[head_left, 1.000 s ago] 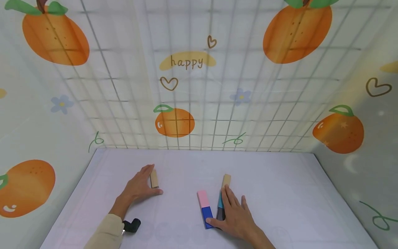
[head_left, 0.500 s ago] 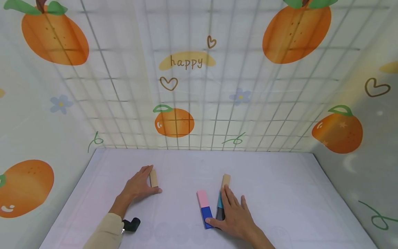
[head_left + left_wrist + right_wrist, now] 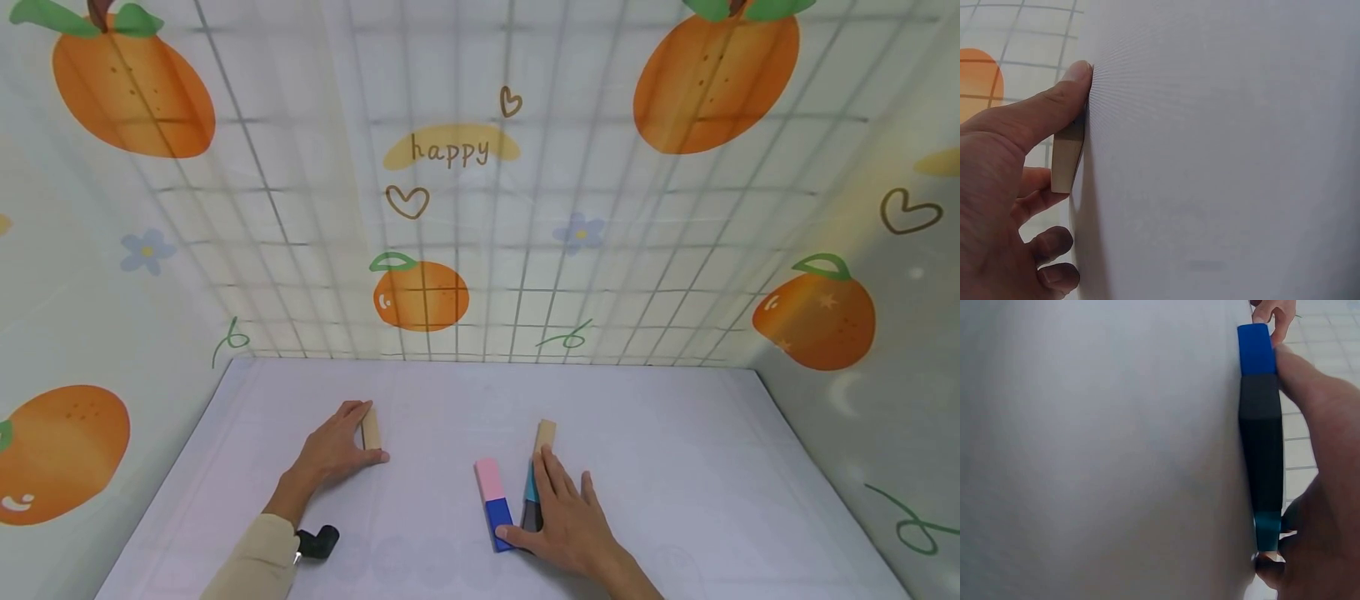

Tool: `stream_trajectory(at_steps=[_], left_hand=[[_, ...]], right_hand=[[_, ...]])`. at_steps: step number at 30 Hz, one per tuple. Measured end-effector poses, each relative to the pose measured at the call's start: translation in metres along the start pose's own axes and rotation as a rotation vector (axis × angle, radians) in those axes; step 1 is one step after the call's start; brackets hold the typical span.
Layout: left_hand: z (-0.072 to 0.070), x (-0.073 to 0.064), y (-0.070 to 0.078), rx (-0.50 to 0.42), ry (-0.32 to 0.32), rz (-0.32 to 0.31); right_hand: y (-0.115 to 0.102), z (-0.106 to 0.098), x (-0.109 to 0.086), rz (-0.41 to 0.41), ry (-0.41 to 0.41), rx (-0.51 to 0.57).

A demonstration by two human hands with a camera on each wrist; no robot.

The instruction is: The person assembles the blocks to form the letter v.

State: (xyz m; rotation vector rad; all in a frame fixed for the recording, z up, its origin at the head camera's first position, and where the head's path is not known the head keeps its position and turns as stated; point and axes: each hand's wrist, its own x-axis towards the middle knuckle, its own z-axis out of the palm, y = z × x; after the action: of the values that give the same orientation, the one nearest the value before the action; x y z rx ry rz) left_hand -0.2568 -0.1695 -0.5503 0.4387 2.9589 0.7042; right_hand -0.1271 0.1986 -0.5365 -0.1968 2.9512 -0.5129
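Toward the left of the white table, my left hand [image 3: 330, 446] pinches a small wooden block [image 3: 371, 429] by its ends, index finger at the far end and thumb at the near one. The left wrist view shows this block [image 3: 1067, 159] partly behind the thumb. My right hand [image 3: 573, 525] rests with fairly straight fingers along a row of a wooden block [image 3: 546, 433], a teal block [image 3: 532, 485] and a dark grey block [image 3: 532, 515], partly covering them. Its thumb touches a blue block [image 3: 498, 517], which lies end to end with a pink block [image 3: 491, 477].
A black curved object [image 3: 321, 542] sits at the left sleeve's cuff [image 3: 262, 546]. White cloth walls [image 3: 480, 242] printed with oranges enclose the table [image 3: 675, 450] at the back and both sides. Table surface separates the two hands.
My left index finger and thumb have drawn slightly closer together at the ends of the wooden block. The right hand and its blocks look unmoved.
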Motion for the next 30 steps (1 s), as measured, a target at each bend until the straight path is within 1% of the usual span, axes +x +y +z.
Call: stream_trajectory(at_steps=[19, 30], left_hand=[[0.0007, -0.0006, 0.0022, -0.016, 0.028, 0.011], [0.0013, -0.0010, 0.0017, -0.016, 0.026, 0.010]], right_hand=[[0.0001, 0.0006, -0.0007, -0.009, 0.014, 0.000], [-0.0017, -0.0006, -0.0014, 0.000, 0.008, -0.002]])
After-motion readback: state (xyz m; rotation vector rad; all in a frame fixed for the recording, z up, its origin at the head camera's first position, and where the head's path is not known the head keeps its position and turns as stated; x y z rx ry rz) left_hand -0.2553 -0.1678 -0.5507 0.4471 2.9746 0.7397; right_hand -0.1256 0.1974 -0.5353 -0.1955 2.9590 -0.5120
